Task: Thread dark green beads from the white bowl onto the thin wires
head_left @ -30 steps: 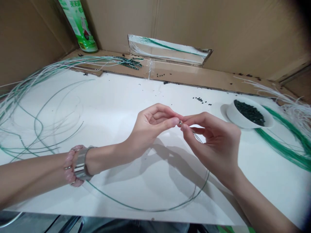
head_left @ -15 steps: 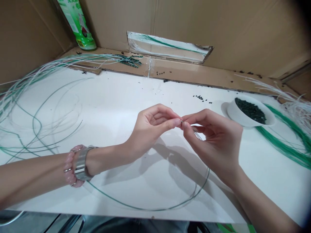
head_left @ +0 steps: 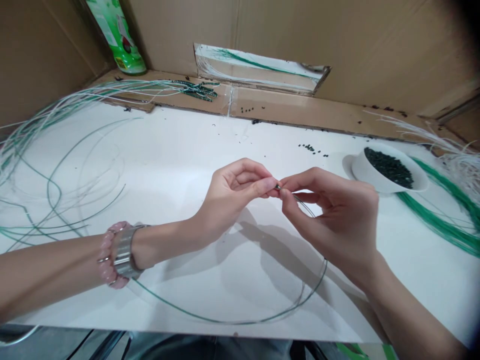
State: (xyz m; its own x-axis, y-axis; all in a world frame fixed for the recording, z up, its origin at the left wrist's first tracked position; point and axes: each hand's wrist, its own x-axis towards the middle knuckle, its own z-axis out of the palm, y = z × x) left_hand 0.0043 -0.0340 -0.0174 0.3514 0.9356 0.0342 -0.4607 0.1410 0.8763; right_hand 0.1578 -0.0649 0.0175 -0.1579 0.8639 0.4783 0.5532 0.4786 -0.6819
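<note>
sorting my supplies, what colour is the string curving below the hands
The string is green, shown best in the head view.

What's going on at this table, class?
A person's left hand and right hand meet over a white table, pinching a tiny thing too small to make out. A thin green wire curves nearer the person. Beyond the right hand stands a white bowl of small dark pieces, next to a coil of green strands. More green and white strands sprawl at the left.

The thumbs of the left hand (head_left: 229, 204) and right hand (head_left: 335, 215) now part slightly, baring more of the small dark piece (head_left: 278, 187) between them.
</note>
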